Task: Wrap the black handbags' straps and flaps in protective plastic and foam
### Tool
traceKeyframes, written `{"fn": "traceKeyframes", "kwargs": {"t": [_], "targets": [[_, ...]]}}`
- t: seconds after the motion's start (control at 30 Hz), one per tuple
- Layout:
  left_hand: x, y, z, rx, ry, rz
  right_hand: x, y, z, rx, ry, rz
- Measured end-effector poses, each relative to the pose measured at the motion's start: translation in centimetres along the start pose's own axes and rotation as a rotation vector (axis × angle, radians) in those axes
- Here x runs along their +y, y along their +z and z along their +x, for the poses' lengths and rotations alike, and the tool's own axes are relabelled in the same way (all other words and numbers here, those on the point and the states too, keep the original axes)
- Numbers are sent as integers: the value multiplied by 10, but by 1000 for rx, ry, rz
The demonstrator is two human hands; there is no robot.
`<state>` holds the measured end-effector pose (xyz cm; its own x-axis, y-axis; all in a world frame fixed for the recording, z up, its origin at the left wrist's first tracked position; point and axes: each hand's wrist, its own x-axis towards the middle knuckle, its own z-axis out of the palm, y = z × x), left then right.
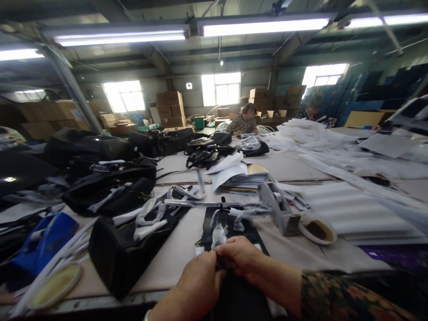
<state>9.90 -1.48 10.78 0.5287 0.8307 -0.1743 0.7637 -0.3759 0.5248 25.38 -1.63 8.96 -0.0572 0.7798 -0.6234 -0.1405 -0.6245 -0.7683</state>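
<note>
A black bag (249,228) lies at the table's front edge, with clear plastic wrap (219,235) on its strap and fittings. Over its near part, my left hand (202,278) and my right hand (241,255) meet with fingers closed. The right thumb and fingertips pinch just below the wrap. My left fingers are curled beside them, touching or almost touching. What lies between the fingertips is mostly covered, so I cannot tell whether it is wrap or part of the bag. Left of my hands stands another black bag (117,249) with its handles wrapped in plastic.
A grey tape dispenser (281,209) and a bowl of brown stuff (317,228) sit to the right, beside white foam sheets (361,209). Papers (237,174) are stacked ahead. More black bags (110,187) crowd the left, near a yellowish round lid (55,285). Two people sit across the table.
</note>
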Motion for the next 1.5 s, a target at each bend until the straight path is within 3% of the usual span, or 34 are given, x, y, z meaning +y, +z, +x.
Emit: {"fn": "traceKeyframes", "kwargs": {"t": [0.07, 0.17, 0.27, 0.47, 0.67, 0.8, 1.0, 1.13, 1.23, 1.33, 1.5], "targets": [[-8, -20, 2, -22, 127, 102, 3, -2, -1, 5, -8, -15], [-20, -46, 19, 105, 314, 196, 8, -9, -2, -41, -13, -16], [-27, -50, 47, 29, 408, 187, 12, -14, -1, -106, -13, 23], [-33, -28, 105, -148, 187, -9, 21, -22, 5, -146, -33, 51], [-44, -21, 123, -216, 96, -70, 32, -27, 10, -173, -27, 66], [-46, -19, 120, -179, 68, -27, 35, -29, 12, -177, -22, 72], [-45, -7, 118, -30, 141, 60, 34, -26, 9, -177, -7, 153], [-51, -6, 112, 49, 104, 72, 34, -26, 10, -137, -8, 258], [-61, -11, 89, 160, 14, 37, 35, -28, 11, -156, -16, 291], [-72, -9, 52, 225, -122, -25, 35, -29, 13, -198, -14, 327], [-67, 8, -7, 130, -219, -182, 30, -24, 15, -220, 13, 368]]}}
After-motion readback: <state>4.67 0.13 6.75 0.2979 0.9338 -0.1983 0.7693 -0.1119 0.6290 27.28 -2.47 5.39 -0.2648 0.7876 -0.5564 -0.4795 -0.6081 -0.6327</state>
